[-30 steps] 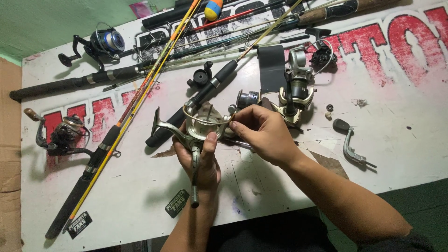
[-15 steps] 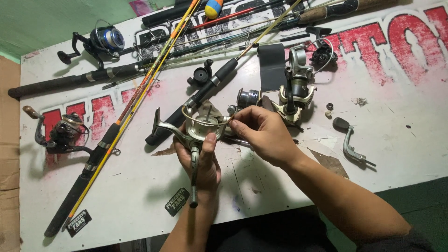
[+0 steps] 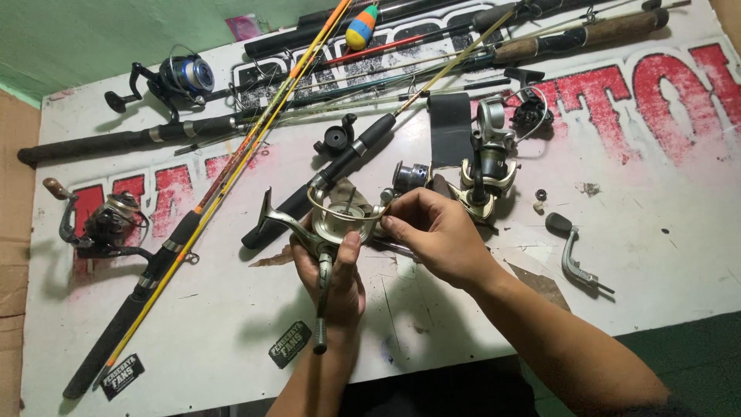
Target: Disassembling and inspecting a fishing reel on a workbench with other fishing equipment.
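**Two hands on one stripped reel, spares all round**

My left hand (image 3: 328, 270) is wrapped around the stem of the silver reel body (image 3: 333, 220), thumb up against its rotor, fingers closed tight on it. It sits dead centre over the white table (image 3: 656, 255). My right hand (image 3: 436, 235) comes in from four o'clock, fingertips pinched narrow at the rotor's rim; I can't tell what, if anything, sits between them.

Count with me. Other reels: three, namely a blue-spooled one (image 3: 181, 77) at eleven o'clock, a dark one (image 3: 104, 224) at nine, a partly dismantled one (image 3: 486, 166) at two. One loose spool (image 3: 409, 176) just beyond my right knuckles. One crank handle (image 3: 575, 259) at three o'clock. One black knob (image 3: 336, 139) at twelve. Several rods cross the top; the orange-yellow rod (image 3: 231, 174) runs diagonally to seven o'clock.
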